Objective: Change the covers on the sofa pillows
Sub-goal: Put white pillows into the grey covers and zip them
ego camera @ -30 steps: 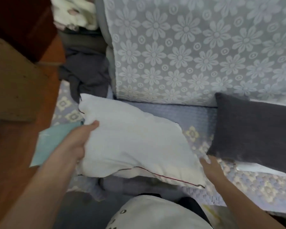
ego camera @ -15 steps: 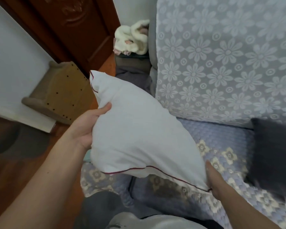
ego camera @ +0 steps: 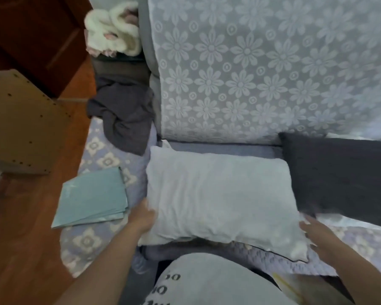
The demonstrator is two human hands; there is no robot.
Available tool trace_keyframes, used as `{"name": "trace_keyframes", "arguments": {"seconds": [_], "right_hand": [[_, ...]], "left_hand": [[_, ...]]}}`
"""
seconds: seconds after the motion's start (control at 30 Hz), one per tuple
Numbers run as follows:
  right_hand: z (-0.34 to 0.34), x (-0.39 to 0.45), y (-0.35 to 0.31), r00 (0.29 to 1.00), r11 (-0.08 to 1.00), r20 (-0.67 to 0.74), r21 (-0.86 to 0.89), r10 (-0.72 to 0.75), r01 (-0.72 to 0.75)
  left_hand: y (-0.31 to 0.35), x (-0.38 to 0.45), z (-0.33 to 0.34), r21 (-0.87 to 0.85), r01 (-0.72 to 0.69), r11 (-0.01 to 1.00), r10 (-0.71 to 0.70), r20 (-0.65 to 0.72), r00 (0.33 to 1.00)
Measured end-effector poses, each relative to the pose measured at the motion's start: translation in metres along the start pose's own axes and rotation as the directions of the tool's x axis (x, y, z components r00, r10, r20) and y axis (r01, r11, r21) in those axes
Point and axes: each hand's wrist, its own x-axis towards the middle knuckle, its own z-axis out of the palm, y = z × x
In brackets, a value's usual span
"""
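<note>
A bare white pillow point(ego camera: 220, 194) with a dark red seam along its near edge lies flat on the sofa seat point(ego camera: 101, 159). My left hand point(ego camera: 143, 219) holds the pillow's near left edge, thumb against its side and fingers hidden beneath it. My right hand point(ego camera: 317, 236) is beside the pillow's near right corner with fingers straight and spread, holding nothing. A stack of folded teal covers point(ego camera: 90, 199) sits on the seat just left of the pillow. A crumpled dark grey cover point(ego camera: 123, 119) lies at the sofa's back left corner.
A dark grey pillow point(ego camera: 339, 179) touches the white pillow's right side. The lace-covered sofa back point(ego camera: 273, 73) rises behind. A fluffy white bundle point(ego camera: 112, 38) tops the armrest. A wooden board point(ego camera: 20, 128) stands on the brown floor at left.
The white pillow, lifted and tilted half a second ago, now lies flat on the seat. My right hand has let go of its corner and opened.
</note>
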Motion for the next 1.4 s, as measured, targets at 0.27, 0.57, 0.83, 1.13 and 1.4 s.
{"name": "trace_keyframes", "arguments": {"seconds": [0.27, 0.57, 0.83, 1.13, 1.4], "right_hand": [[0.068, 0.007, -0.066, 0.993, 0.949, 0.118, -0.315, 0.008, 0.03], [0.186, 0.027, -0.234, 0.936, 0.906, 0.259, -0.289, -0.238, 0.31], [0.259, 0.06, -0.231, 0.931, 0.931, 0.32, -0.252, -0.177, 0.264], [0.216, 0.006, -0.225, 0.954, 0.929, 0.222, -0.264, -0.204, 0.26], [0.197, -0.136, -0.233, 0.533, 0.448, 0.353, -0.297, -0.769, 0.844]], "left_hand": [[-0.015, 0.044, -0.014, 0.034, 0.094, 0.995, -0.097, 0.094, 0.991], [0.064, 0.148, -0.082, -0.131, 0.051, 0.99, -0.06, -0.071, 0.996], [0.056, 0.278, -0.104, -0.603, 0.153, 0.783, -0.234, -0.059, 0.97], [0.1, 0.133, -0.153, -0.84, -0.336, 0.427, -0.355, -0.497, 0.792], [0.15, -0.104, -0.203, -0.68, -0.681, 0.274, 0.269, -0.625, 0.732]]}}
